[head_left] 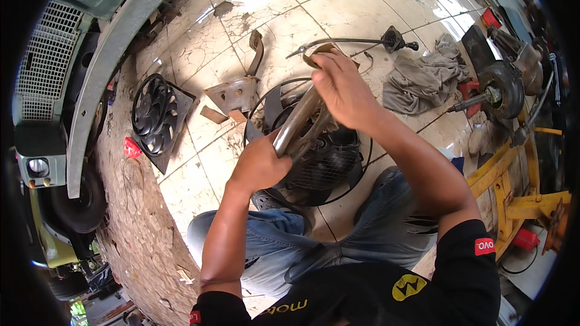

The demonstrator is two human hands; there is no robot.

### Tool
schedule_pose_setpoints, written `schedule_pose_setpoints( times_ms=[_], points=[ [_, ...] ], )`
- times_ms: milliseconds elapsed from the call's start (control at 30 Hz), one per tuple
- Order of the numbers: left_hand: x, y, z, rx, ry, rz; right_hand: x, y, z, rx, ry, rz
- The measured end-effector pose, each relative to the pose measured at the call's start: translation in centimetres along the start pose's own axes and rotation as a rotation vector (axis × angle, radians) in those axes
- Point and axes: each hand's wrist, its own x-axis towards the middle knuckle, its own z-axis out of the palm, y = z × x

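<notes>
A long, worn metal part, shaped like a pedal arm, slants up and away between my hands. My left hand is wrapped round its lower end. At the far end, my right hand is closed over the top by a flat brownish pad; its fingertips are partly hidden. Below the part, a black fan assembly with a thin wire guard sits on the floor between my legs. A rusty pedal bracket lies beyond my left hand, and a black cable with a rubber boot beyond my right.
A second black fan and a red wrapper lie at left, near a vehicle's grey bumper. Grey rag, a drum-shaped metal part and a yellow metal frame are at right. The tiled floor is stained.
</notes>
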Motion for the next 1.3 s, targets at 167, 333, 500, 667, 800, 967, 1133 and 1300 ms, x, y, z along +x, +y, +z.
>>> schedule_pose_setpoints(
  times_ms=[167, 333, 500, 667, 800, 967, 1133, 1300],
  points=[
    [-0.1, -0.6, 0.0, 0.013, -0.02, -0.024, -1.3, -2.0, 0.9, -0.074, -0.033, -0.142],
    [0.7, 0.1, -0.5, 0.009, 0.011, -0.032, -0.2, 0.3, 1.7, -0.14, 0.153, 0.061],
    [0.6, -0.2, -0.3, -0.1, 0.048, -0.008, -0.3, -0.9, 0.5, -0.108, -0.051, -0.169],
    [0.6, 0.5, -0.7, -0.004, 0.014, 0.005, -0.4, 0.1, 2.0, -0.166, 0.163, -0.008],
    [0.9, -0.1, -0.3, -0.06, 0.001, 0.014, -1.3, -1.6, 1.9, -0.137, -0.093, -0.263],
    [0.8, 0.6, -0.3, 0.024, 0.032, -0.021, 0.8, 0.9, 1.4, -0.005, 0.163, -0.008],
    [1.2, -0.3, -0.3, -0.006, -0.019, 0.03, -1.1, -1.9, 1.8, -0.181, -0.108, -0.306],
    [0.6, 0.3, -0.4, 0.051, 0.027, -0.015, 0.8, 1.6, 0.9, -0.053, 0.162, 0.0]
  ],
)
